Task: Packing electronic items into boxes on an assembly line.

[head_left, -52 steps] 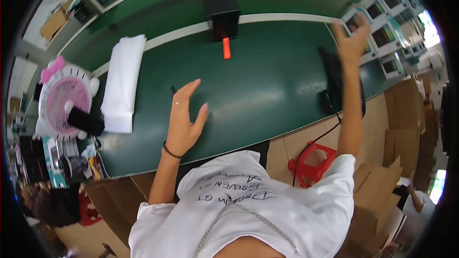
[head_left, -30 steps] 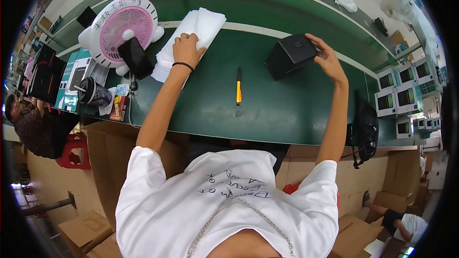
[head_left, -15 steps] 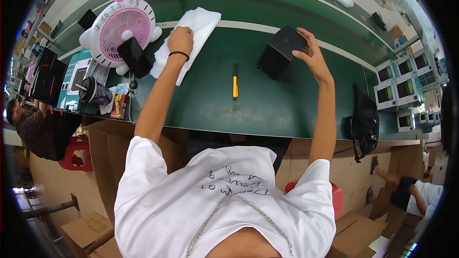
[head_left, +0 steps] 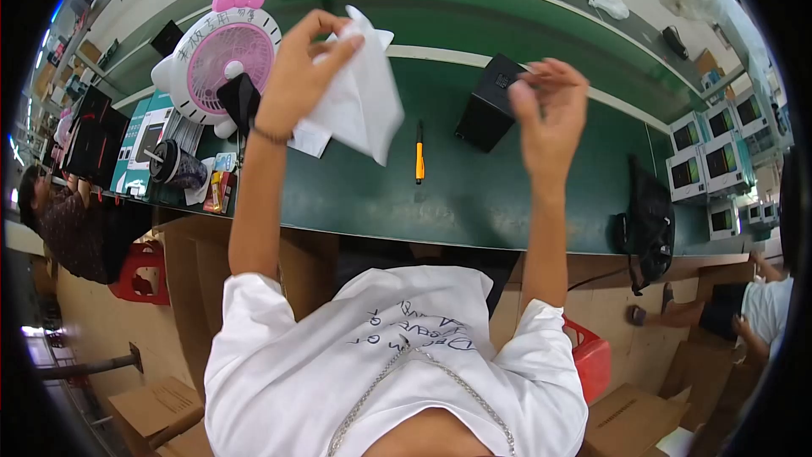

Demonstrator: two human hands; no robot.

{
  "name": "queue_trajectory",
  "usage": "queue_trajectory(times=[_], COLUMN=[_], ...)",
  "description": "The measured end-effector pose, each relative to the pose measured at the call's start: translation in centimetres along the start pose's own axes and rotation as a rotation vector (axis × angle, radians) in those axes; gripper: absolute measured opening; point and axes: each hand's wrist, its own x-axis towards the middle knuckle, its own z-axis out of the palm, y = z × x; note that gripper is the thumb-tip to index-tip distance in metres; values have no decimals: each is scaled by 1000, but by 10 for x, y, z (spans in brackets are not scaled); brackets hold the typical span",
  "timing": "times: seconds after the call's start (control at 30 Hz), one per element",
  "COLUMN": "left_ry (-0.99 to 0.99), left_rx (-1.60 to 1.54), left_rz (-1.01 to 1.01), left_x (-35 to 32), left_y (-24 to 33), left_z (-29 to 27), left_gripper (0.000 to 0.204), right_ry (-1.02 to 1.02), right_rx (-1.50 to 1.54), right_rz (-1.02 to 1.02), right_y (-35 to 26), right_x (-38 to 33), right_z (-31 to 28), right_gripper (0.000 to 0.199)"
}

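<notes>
While lifted off the bench [head_left: 474, 195] | left hand [head_left: 296, 76] pinches white bag [head_left: 359, 106] | right hand [head_left: 550, 110] half-curled, empty, beside black box [head_left: 491, 114]

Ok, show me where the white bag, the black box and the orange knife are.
white bag [head_left: 359, 97], head view, middle of the sheet.
black box [head_left: 486, 114], head view, front face.
orange knife [head_left: 419, 161], head view, orange handle.

1 white bag [head_left: 359, 106], 1 black box [head_left: 489, 114], 1 orange knife [head_left: 419, 152], 1 pink fan [head_left: 222, 63]
</notes>
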Motion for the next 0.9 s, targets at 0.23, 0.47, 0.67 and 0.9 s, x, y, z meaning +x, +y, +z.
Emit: queue_trajectory(times=[0.23, 0.47, 0.67, 0.9], left_ry=[-215, -266, -237, -167], left_rx=[-459, -368, -155, -460], left_rz=[-87, 22, 6, -353], left_x=[-105, -157, -152, -129], left_y=[33, -7, -2, -15], left_z=[71, 94, 120, 108], left_gripper=[31, 69, 25, 20], right_ry=[-263, 52, 71, -46], right_rx=[246, 487, 310, 32], right_rz=[331, 646, 681, 733], right_y=[-24, -13, -17, -25], right_x=[-95, -139, -154, -150], right_z=[39, -17, -27, -69], right_gripper=[76, 58, 58, 62])
